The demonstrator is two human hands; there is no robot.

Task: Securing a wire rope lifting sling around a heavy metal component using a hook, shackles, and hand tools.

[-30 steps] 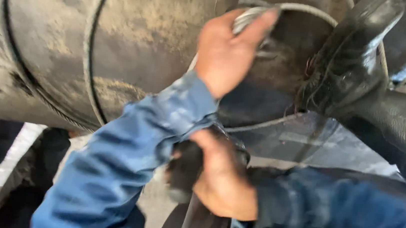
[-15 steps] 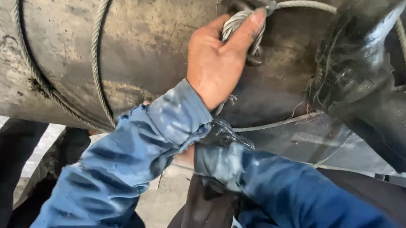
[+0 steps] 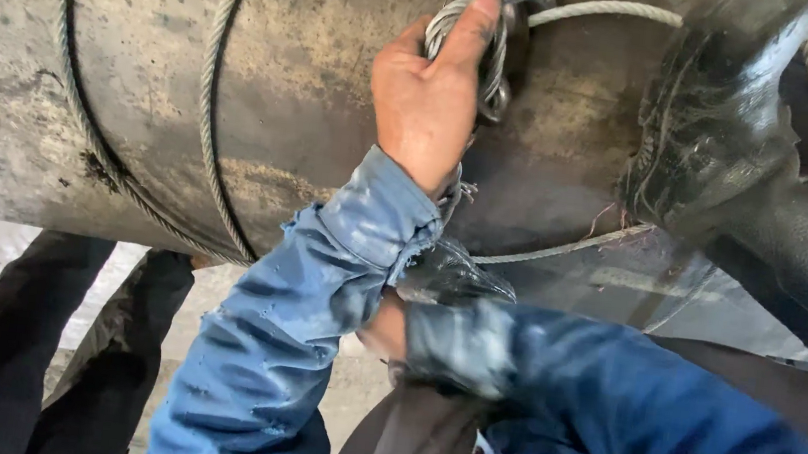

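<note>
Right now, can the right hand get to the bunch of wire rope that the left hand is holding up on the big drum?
Probably not straight away. The right hand sits low, mostly hidden behind the left sleeve, which crosses in front of it. The left hand already covers the wire rope loops on the drum.

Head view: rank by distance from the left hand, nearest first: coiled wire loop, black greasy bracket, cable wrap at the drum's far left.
1. Coiled wire loop: gripped in left hand.
2. Black greasy bracket: to the right.
3. Cable wrap: far left of drum.
</note>
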